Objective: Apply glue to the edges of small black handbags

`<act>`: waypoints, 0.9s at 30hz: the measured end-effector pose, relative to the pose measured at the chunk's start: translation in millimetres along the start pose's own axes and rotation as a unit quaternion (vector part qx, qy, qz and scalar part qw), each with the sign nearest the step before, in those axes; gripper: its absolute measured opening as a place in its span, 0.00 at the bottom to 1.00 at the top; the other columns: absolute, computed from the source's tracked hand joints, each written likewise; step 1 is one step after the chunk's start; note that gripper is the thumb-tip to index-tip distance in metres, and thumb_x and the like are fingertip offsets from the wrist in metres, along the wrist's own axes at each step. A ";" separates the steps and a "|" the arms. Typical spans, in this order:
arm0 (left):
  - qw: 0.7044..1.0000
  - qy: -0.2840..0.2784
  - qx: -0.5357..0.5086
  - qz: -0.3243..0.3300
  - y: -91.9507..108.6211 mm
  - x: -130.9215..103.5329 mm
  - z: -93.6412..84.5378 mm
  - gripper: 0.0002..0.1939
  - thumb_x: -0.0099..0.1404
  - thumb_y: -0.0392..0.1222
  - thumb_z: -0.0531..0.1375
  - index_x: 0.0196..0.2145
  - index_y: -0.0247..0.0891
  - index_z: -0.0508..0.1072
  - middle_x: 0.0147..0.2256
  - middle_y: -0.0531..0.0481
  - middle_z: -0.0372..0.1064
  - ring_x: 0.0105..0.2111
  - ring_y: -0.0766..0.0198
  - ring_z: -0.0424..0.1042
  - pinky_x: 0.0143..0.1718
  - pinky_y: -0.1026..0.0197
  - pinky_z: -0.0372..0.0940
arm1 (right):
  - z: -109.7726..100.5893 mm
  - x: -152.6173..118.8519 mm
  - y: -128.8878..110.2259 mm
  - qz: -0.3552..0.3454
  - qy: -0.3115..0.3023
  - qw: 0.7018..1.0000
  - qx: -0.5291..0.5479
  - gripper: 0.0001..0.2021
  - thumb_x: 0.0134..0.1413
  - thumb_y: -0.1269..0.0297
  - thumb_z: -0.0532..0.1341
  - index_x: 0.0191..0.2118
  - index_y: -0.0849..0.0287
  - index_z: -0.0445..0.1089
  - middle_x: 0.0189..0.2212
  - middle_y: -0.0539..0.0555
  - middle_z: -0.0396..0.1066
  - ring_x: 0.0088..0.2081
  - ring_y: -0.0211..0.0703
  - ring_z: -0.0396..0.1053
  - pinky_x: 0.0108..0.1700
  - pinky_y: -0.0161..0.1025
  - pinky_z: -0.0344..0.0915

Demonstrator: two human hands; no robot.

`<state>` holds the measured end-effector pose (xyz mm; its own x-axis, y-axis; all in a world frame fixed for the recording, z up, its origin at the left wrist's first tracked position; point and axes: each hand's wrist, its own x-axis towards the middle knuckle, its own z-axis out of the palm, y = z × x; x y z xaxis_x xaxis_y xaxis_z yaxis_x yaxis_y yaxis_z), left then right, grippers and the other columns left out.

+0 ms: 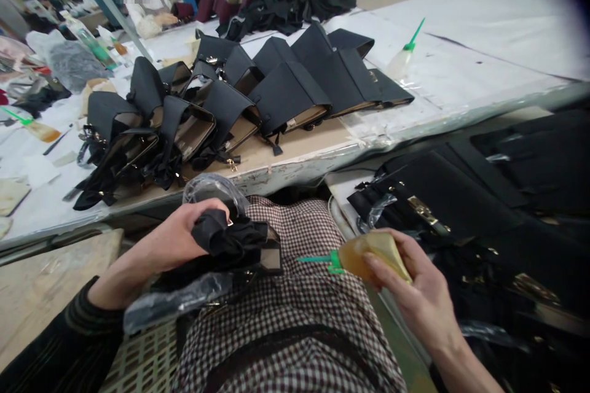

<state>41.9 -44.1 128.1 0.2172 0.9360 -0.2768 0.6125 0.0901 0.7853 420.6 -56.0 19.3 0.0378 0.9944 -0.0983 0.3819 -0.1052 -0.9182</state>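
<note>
Over my lap, my left hand [203, 227] is closed around a black handbag [239, 245] with bunched dark fabric and a beige inner edge. Clear plastic wrap [184, 304] covers a handle-like part of it. My right hand [415, 282] grips a squeeze glue bottle [369, 256] of amber liquid, lying on its side. Its thin green nozzle [316, 259] points left toward the bag's open end, a short gap away from it. Part of the bag is hidden behind my left hand and wrist.
Several black bag pieces [290, 92] stand in rows on the worktable [461, 86]. Another green-tipped bottle [403, 58] is behind them, and one lies at left [41, 130]. Black bags with gold hardware [442, 196] are piled at right. A masked person [147, 6] sits across the table.
</note>
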 end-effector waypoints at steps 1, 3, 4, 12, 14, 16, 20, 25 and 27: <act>1.000 -0.005 0.011 -0.001 -2.1 -3.4 2.2 0.08 0.56 0.37 0.66 0.33 0.39 0.69 0.31 0.55 0.69 0.32 0.64 0.67 0.34 0.64 0.63 | 2.3 0.2 3.0 -0.004 0.017 1.000 -0.002 0.28 0.54 0.42 0.68 0.54 0.54 0.68 0.44 0.56 0.75 0.40 0.54 0.75 0.37 0.44 0.74; 1.000 -0.019 0.015 -0.014 -11.6 -7.1 10.2 0.06 0.57 0.36 0.63 0.33 0.39 0.68 0.31 0.56 0.68 0.32 0.65 0.65 0.34 0.64 0.61 | 10.3 0.9 7.9 -0.024 0.020 0.999 -0.011 0.28 0.54 0.43 0.68 0.55 0.54 0.68 0.46 0.57 0.74 0.42 0.56 0.75 0.42 0.48 0.74; 0.999 -0.022 0.009 -0.021 -17.0 -7.6 14.7 0.07 0.57 0.35 0.63 0.33 0.39 0.68 0.30 0.57 0.67 0.31 0.65 0.64 0.33 0.65 0.61 | 15.7 1.5 9.8 -0.040 0.011 0.999 -0.016 0.28 0.55 0.43 0.68 0.55 0.54 0.68 0.47 0.57 0.74 0.44 0.56 0.75 0.44 0.49 0.74; 0.997 0.010 -0.056 -0.045 -29.0 3.2 6.6 0.13 0.52 0.36 0.70 0.31 0.38 0.68 0.29 0.58 0.66 0.30 0.66 0.64 0.32 0.65 0.59 | 56.4 19.5 9.1 -0.114 -0.034 0.992 -0.037 0.25 0.57 0.47 0.68 0.54 0.54 0.67 0.48 0.57 0.74 0.46 0.54 0.74 0.51 0.50 0.72; 0.993 0.016 -0.108 -0.047 -30.0 6.3 -6.9 0.15 0.53 0.40 0.72 0.31 0.39 0.68 0.29 0.57 0.65 0.30 0.66 0.63 0.32 0.64 0.60 | 56.3 23.5 1.9 -0.087 -0.038 0.995 -0.010 0.24 0.58 0.46 0.67 0.54 0.54 0.67 0.46 0.56 0.75 0.44 0.53 0.75 0.46 0.47 0.74; 0.988 0.016 -0.144 -0.048 -33.7 8.3 -19.6 0.17 0.53 0.43 0.73 0.32 0.39 0.68 0.30 0.57 0.66 0.31 0.65 0.64 0.33 0.64 0.61 | 51.1 24.5 -7.1 -0.062 -0.032 0.997 0.032 0.22 0.59 0.47 0.67 0.53 0.53 0.68 0.43 0.55 0.75 0.41 0.51 0.76 0.41 0.42 0.76; 0.983 -0.007 -0.164 -0.079 -51.3 12.4 -25.1 0.17 0.50 0.41 0.73 0.28 0.38 0.66 0.28 0.58 0.62 0.29 0.66 0.62 0.32 0.64 0.61 | 36.0 17.9 -18.9 -0.053 0.000 0.996 0.074 0.21 0.57 0.47 0.68 0.51 0.53 0.70 0.40 0.54 0.77 0.36 0.50 0.76 0.33 0.38 0.76; 0.972 -0.016 -0.204 -0.117 -81.1 25.2 4.7 0.16 0.49 0.43 0.72 0.26 0.37 0.68 0.26 0.56 0.64 0.28 0.65 0.62 0.31 0.63 0.61 | 34.5 7.7 -8.8 -0.090 -0.014 0.996 0.020 0.24 0.55 0.47 0.69 0.54 0.52 0.69 0.44 0.56 0.75 0.39 0.52 0.76 0.37 0.41 0.76; 0.970 -0.014 -0.208 -0.121 -88.3 31.6 14.7 0.16 0.48 0.43 0.72 0.25 0.37 0.69 0.26 0.56 0.65 0.29 0.64 0.63 0.32 0.62 0.62 | 40.4 7.6 -3.0 -0.112 -0.024 0.993 -0.007 0.25 0.57 0.48 0.69 0.56 0.51 0.67 0.47 0.57 0.73 0.43 0.54 0.75 0.42 0.46 0.75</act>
<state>5.8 -27.5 41.9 0.1300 0.8609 -0.4919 0.2896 0.4416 0.8492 382.4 -48.3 5.8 -0.0933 0.9916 0.0891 0.3882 0.1186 -0.9139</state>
